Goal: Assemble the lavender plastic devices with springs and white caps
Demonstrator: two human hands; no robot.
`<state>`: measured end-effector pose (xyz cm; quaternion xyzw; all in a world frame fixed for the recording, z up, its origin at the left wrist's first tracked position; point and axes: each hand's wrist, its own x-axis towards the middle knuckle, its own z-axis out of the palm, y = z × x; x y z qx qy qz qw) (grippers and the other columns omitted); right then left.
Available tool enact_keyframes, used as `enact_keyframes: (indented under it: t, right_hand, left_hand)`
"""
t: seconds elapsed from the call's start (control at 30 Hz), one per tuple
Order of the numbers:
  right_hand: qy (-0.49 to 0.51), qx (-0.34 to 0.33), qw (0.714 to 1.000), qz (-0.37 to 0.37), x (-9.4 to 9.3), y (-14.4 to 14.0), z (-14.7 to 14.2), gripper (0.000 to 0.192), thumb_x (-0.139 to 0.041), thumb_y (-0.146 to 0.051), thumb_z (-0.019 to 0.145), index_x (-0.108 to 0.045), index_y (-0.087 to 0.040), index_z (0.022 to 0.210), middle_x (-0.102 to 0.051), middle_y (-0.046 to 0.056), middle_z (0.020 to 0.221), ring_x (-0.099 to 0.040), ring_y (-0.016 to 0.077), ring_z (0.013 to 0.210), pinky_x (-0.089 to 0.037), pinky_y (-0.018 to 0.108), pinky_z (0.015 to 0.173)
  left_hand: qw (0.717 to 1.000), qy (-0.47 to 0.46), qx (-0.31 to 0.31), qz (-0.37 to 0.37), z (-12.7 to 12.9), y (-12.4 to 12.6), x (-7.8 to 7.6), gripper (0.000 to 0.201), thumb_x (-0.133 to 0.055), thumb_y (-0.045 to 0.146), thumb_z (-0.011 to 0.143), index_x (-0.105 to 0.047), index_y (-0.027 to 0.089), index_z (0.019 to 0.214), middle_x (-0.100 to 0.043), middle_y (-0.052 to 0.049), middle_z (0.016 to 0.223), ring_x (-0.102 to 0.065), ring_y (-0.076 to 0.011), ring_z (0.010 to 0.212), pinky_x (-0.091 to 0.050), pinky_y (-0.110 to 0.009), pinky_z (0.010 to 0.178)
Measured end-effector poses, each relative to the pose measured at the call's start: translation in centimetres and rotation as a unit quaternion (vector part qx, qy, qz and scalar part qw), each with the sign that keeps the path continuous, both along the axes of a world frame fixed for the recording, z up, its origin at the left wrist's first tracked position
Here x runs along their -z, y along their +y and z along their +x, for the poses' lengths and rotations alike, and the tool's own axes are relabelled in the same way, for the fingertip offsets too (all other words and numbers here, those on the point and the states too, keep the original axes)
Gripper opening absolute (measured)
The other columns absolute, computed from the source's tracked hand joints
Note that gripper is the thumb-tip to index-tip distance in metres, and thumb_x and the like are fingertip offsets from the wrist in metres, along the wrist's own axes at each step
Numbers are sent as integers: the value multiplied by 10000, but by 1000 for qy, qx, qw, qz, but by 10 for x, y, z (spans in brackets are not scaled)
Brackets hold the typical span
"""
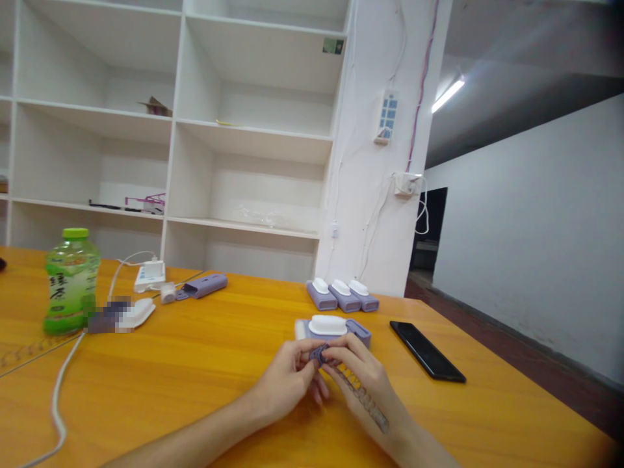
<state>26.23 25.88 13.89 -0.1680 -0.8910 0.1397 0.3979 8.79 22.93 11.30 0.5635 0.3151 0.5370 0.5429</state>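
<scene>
Both hands meet in front of me over the table, fingers closed around a small purple plastic piece (319,354). My left hand (287,377) pinches it from the left. From the right, my right hand (363,377) grips the same piece with thumb and fingertips. Most of the piece is hidden by the fingers, so its exact kind does not show. A dark, coil-like patterned strip runs along the side of my right hand; what it is I cannot tell. Just beyond the fingers lies a purple case (358,330) with a white oval part (329,324) on top.
Three purple cases with white oval tops (345,298) stand in a row farther back. A black phone (426,351) lies right. Leftward are a green bottle (72,286), a white cable (58,403), a power strip (149,276) and a hollow purple case (207,286). White shelves (248,127) rise behind.
</scene>
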Motion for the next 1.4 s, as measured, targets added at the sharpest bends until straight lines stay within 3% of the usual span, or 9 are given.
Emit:
enact_keyframes:
  t: [0.13, 0.33, 0.43, 0.6, 0.8, 1.1, 1.4]
  right_hand:
    - [10, 17, 1000, -12, -5, -3, -3, 216, -510, -65, 942, -612, -224, 1047, -554, 48, 1020, -607, 167, 936, -522, 260, 841]
    - [38, 96, 994, 18, 0, 5, -3, 270, -608, -92, 902, -583, -251, 1118, -542, 49, 1092, -589, 195, 1024, -516, 283, 889]
    - [25, 114, 993, 0, 1, 7, 1, 243, -611, -121, 911, -589, -254, 1113, -546, 51, 1106, -585, 209, 1055, -513, 306, 917]
    - [14, 118, 992, -46, -5, 0, 5, 221, -615, -209, 941, -589, -277, 1149, -587, 33, 1111, -599, 204, 1058, -517, 301, 925]
    - [20, 78, 996, -44, -6, -7, 1, 221, -643, -260, 937, -621, -299, 1153, -623, 13, 1144, -617, 185, 1075, -505, 268, 965]
    - [53, 99, 990, -80, -5, 0, 1, 145, -706, -260, 888, -681, -256, 1031, -656, 26, 1023, -654, 191, 928, -547, 274, 827]
    - [77, 109, 987, -85, -4, 1, -3, 144, -740, -277, 860, -700, -241, 994, -663, 33, 989, -653, 204, 913, -543, 293, 812]
  left_hand:
    - [1000, 3, 0, 6, 0, -2, -3, 523, -633, 471, 901, -636, 81, 1251, -696, -75, 699, -659, -136, 541, -555, -225, 524]
    - [1000, 13, -27, 9, 1, -3, -7, 477, -614, 429, 915, -643, 69, 1226, -702, -80, 674, -644, -131, 514, -541, -218, 519]
    - [999, 13, -31, 19, 0, -2, -6, 478, -602, 428, 921, -638, 65, 1230, -703, -84, 661, -654, -143, 521, -538, -218, 514]
    - [999, 4, -35, 28, -1, 0, -5, 475, -626, 431, 902, -651, 74, 1215, -704, -86, 718, -669, -158, 558, -548, -232, 516]
    - [999, -21, -33, 27, 1, 2, -2, 486, -643, 439, 897, -642, 91, 1236, -679, -55, 684, -642, -147, 558, -550, -233, 518]
    - [999, -15, -39, 28, 1, -1, -7, 459, -638, 425, 904, -650, 101, 1229, -694, -76, 780, -656, -146, 584, -543, -224, 514]
    - [999, 7, -29, 38, 1, -2, -5, 405, -591, 367, 939, -640, 121, 1257, -712, -92, 853, -656, -133, 591, -543, -217, 524]
